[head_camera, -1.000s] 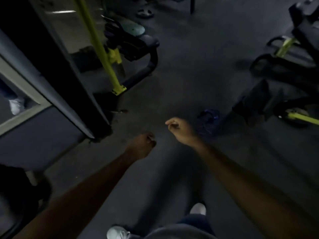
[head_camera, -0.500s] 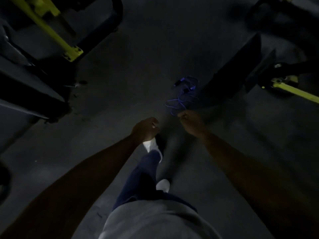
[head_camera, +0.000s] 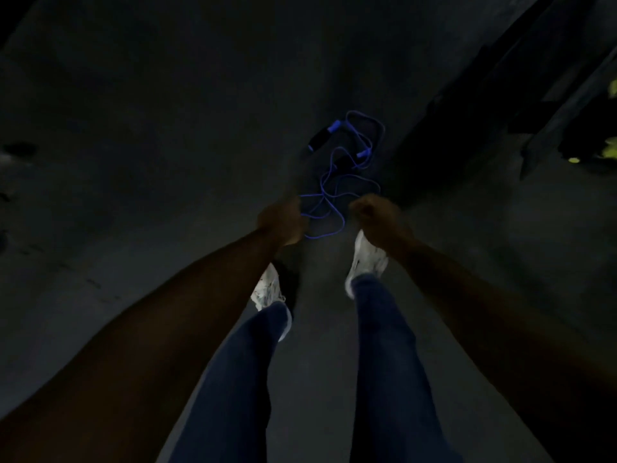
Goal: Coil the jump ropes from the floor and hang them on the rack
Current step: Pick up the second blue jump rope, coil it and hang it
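Note:
A blue jump rope [head_camera: 337, 182] lies tangled on the dark floor just ahead of my feet, its black and blue handles [head_camera: 322, 137] at the far end. My left hand [head_camera: 283, 222] hangs fisted at the rope's near left loops, touching or just over them. My right hand [head_camera: 375, 213] is fisted too, just right of the loops, with nothing seen in it. No rack is in view.
Dark gym equipment with a black frame [head_camera: 484, 105] and yellow parts [head_camera: 611, 152] stands at the right, close to the rope. My white shoes [head_camera: 367, 259] and blue trousers fill the lower middle. Dim grey floor [head_camera: 150, 128] stretches to the left and ahead.
I have walked up to the rope and the view has tilted down. Both fists now hang at the rope's near loops; the yellow machine at the left has left the view.

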